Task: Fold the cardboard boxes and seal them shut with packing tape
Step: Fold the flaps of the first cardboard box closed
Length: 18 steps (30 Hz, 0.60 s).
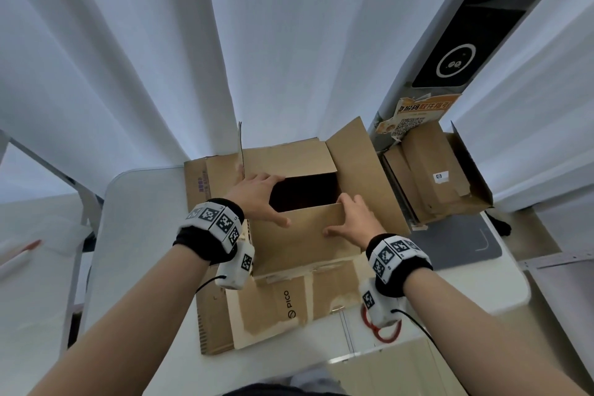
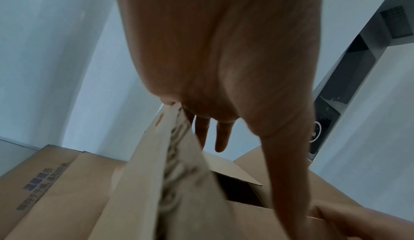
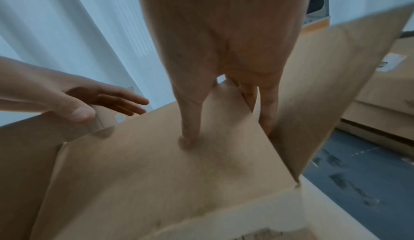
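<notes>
A brown cardboard box [image 1: 321, 244] stands open in the middle of the white table [image 1: 144, 235]. Its far flap [image 1: 289, 157] is folded inward, the right flap [image 1: 363, 167] leans outward and the left flap [image 1: 240, 151] stands upright. Both hands are on the near flap [image 3: 156, 164], which tilts over the dark opening [image 1: 305, 193]. My left hand [image 1: 257, 199] lies with straight fingers at the flap's left end, thumb [image 3: 78, 113] on the cardboard. At the right corner my right hand [image 1: 353, 219] grips the flap, thumb [image 3: 190, 137] pressing its face and fingers [image 3: 266, 120] behind its edge.
Flattened cardboard printed PICO [image 1: 283, 302] lies under the box. Another open box [image 1: 434, 180] sits at the back right, by a grey mat [image 1: 475, 244]. Red loops [image 1: 382, 328] show under my right wrist, partly hidden. White curtains hang behind; a dark-screened column [image 1: 456, 64] stands at right.
</notes>
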Available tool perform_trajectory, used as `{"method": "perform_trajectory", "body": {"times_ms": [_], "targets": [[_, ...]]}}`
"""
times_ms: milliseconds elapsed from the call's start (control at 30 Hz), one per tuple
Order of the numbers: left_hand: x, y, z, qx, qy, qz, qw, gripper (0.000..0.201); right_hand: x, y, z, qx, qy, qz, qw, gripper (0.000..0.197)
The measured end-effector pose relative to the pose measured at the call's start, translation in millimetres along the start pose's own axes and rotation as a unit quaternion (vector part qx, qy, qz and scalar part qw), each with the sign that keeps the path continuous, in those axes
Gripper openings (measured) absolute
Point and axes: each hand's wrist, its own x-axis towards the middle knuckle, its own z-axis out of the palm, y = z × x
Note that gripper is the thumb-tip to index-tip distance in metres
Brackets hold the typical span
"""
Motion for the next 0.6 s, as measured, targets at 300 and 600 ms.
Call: {"method": "perform_trajectory", "body": {"times_ms": [300, 600], "targets": [[-1.3, 0.2, -1.7, 0.023, 0.008, -0.035, 0.999, 0.102, 16.0, 12.4, 16.9, -0.043, -0.047, -0.023, 0.998, 0.091], [-2.1, 27.8, -1.2, 0.126, -0.017, -0.042, 0.991, 0.116, 15.3, 14.1, 25.5, -0.111, -0.051, -0.087, 0.989, 0.090]]}}
